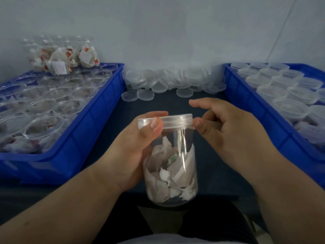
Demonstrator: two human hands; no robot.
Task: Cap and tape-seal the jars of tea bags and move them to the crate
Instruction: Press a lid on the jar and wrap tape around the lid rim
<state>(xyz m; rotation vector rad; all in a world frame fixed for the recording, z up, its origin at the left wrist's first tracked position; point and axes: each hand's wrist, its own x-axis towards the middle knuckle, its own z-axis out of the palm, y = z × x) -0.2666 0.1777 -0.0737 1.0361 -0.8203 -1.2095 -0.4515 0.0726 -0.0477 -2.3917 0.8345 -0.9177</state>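
A clear plastic jar (171,166) filled with tea bags is held upright above the dark table, near my lap. My left hand (139,143) grips its upper left side, thumb pressed on the translucent lid (173,121) that sits on the jar. My right hand (226,131) is at the lid's right edge, its thumb tip against the rim and a strip of clear tape (209,122) pinched there; the forefinger stretches out above the lid.
A blue crate (98,120) on the left holds several open jars of tea bags, with more jars stacked at its back. A blue crate (274,124) on the right holds several capped jars. Loose lids (168,80) lie piled against the wall between them.
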